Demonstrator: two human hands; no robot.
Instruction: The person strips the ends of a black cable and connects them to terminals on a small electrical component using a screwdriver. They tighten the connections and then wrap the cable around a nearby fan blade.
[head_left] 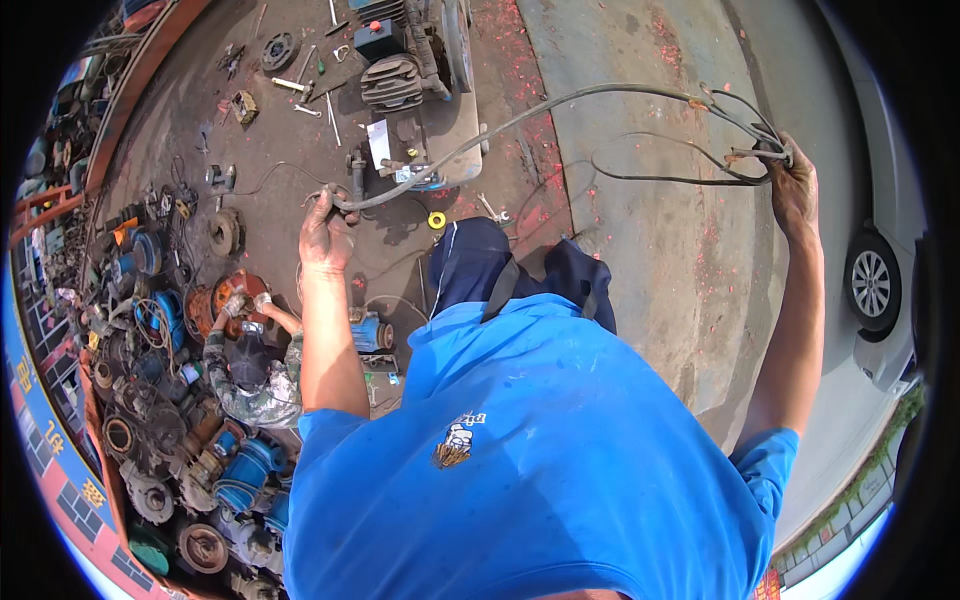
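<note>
A long grey cable (pixel 520 118) stretches between my two raised hands. My left hand (pixel 325 232) is closed around one end of it, above the oily ground. Out at the far right, my right hand (pixel 792 180) grips the other end, where several loops of thin dark wire (pixel 665 165) are bunched together. My blue shirt fills the lower middle of the view.
An air compressor (pixel 420 75) stands on the ground ahead, with wrenches and small parts around it. Another person (pixel 250 375) crouches at the left among piles of blue and rusty motors (pixel 150 320). A white car (pixel 880 290) is parked on the concrete at the right.
</note>
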